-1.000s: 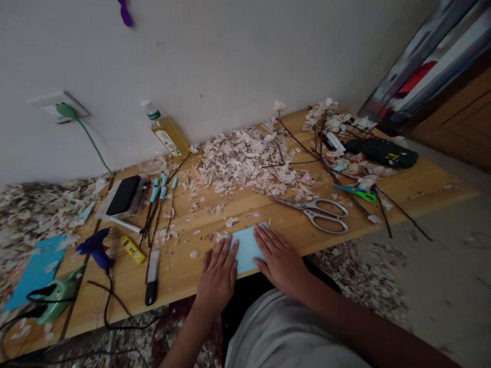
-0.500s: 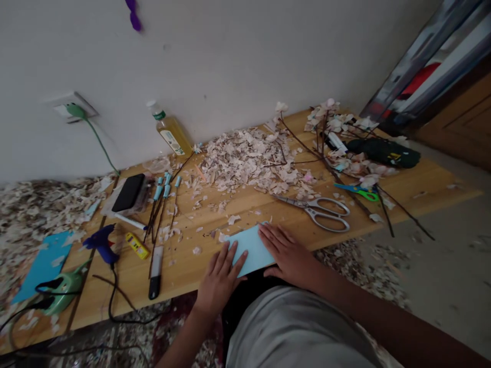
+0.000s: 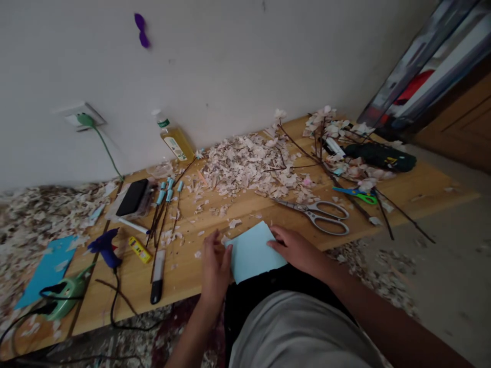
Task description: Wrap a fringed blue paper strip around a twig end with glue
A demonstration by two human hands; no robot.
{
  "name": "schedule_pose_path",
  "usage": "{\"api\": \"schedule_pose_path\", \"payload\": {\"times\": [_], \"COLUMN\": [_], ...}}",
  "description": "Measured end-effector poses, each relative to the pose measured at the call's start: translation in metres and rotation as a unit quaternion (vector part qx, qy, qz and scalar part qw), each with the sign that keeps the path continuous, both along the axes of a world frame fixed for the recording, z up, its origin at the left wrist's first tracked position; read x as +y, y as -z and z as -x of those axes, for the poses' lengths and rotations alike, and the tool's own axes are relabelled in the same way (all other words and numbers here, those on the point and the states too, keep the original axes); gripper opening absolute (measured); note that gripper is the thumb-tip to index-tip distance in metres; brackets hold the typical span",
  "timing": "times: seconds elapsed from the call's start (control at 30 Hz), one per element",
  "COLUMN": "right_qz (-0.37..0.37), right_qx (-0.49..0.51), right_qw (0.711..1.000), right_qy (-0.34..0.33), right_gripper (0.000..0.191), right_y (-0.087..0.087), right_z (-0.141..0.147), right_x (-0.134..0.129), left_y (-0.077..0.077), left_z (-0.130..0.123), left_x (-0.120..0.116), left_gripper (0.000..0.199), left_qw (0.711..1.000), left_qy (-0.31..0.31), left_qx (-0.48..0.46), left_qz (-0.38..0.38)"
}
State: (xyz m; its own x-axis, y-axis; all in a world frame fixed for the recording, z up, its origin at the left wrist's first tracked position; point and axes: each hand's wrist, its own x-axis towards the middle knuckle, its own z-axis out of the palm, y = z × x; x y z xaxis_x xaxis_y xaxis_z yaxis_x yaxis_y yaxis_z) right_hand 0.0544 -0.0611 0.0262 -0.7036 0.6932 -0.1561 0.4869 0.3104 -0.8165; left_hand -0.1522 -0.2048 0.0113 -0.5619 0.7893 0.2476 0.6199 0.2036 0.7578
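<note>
A light blue sheet of paper point(image 3: 253, 253) is held at the front edge of the wooden table, tilted a little toward me. My left hand point(image 3: 216, 263) grips its left side, thumb on top and fingers curled behind. On the right side, my right hand point(image 3: 293, 248) pinches the paper between thumb and fingers. Large silver scissors point(image 3: 316, 212) lie just beyond my right hand. To the left of my left hand rests a utility knife point(image 3: 157, 276) with a black end, near thin stems tipped with light blue paper point(image 3: 164, 194).
Pale scraps point(image 3: 249, 163) are heaped at the back by a bottle point(image 3: 176, 140). Flowered branches point(image 3: 322, 158) and small blue-green scissors point(image 3: 356, 194) lie right. Leftward are a glue gun point(image 3: 105, 248), phone point(image 3: 132, 197), yellow box point(image 3: 139, 249), power strip point(image 3: 65, 299) and blue sheet point(image 3: 46, 271).
Both hands lay flat on the paper before; now they grip its sides and have lifted it. More of the sheet's surface shows. The view has shifted slightly.
</note>
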Motion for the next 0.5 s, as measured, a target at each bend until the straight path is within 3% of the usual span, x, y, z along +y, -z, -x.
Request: {"api": "schedule_pose_path", "payload": {"times": [0.1, 0.17, 0.23, 0.33, 0.5], "right_qz": [-0.089, -0.149, -0.173, -0.122, 0.041], "right_qx": [-0.094, -0.155, -0.186, -0.149, 0.036], "right_qw": [0.991, 0.976, 0.967, 0.980, 0.992], "right_qy": [0.030, 0.022, 0.019, 0.041, 0.117], "right_gripper": [0.044, 0.049, 0.047, 0.034, 0.020], "right_y": [0.018, 0.022, 0.021, 0.021, 0.030], "right_z": [0.006, 0.006, 0.004, 0.002, 0.002], "right_x": [-0.003, -0.008, -0.011, -0.011, 0.000], "left_y": [0.008, 0.012, 0.015, 0.018, 0.020], "left_z": [-0.001, -0.003, -0.006, -0.009, -0.011], "left_x": [-0.002, -0.007, -0.010, -0.011, -0.011], "left_gripper": [0.043, 0.041, 0.044, 0.048, 0.050], "left_qw": [0.980, 0.957, 0.943, 0.941, 0.944], "left_qy": [0.099, 0.163, 0.185, 0.179, 0.187], "left_qx": [0.163, 0.225, 0.257, 0.267, 0.251], "left_qz": [0.051, 0.088, 0.107, 0.111, 0.100]}}
